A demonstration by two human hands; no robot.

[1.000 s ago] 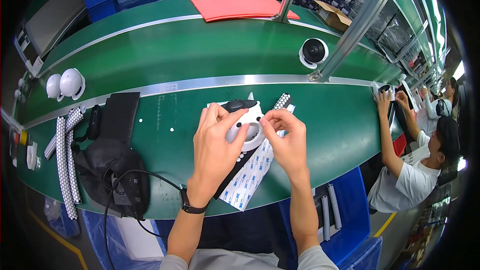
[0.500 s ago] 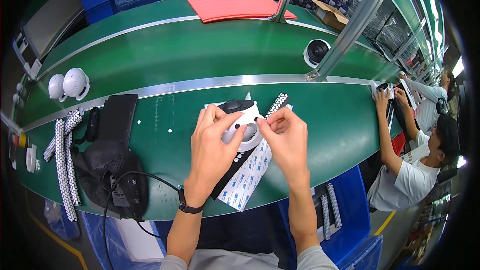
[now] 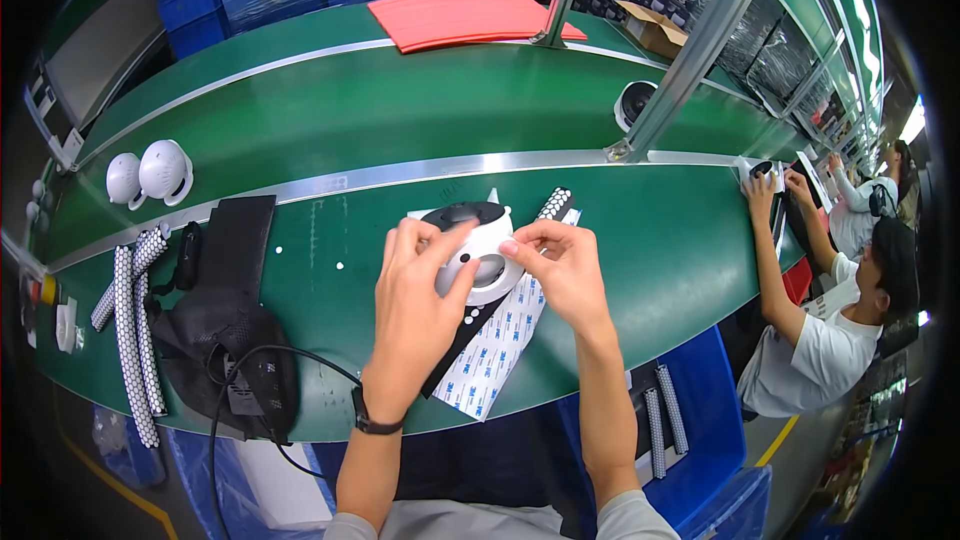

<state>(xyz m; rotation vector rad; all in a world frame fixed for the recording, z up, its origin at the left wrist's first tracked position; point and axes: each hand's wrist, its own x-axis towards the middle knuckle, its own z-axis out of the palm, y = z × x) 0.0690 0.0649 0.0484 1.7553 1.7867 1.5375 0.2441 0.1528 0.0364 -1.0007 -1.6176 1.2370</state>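
Right hand (image 3: 568,275) now hides the casing's (image 3: 487,243) right dot.

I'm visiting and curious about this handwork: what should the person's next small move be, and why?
Probably a gentle press by the right hand on the rounded white plastic device, with the left hand steadying it: the right fingertips seem to touch its right side, the left fingers surround its left, and a small round black spot shows between them.
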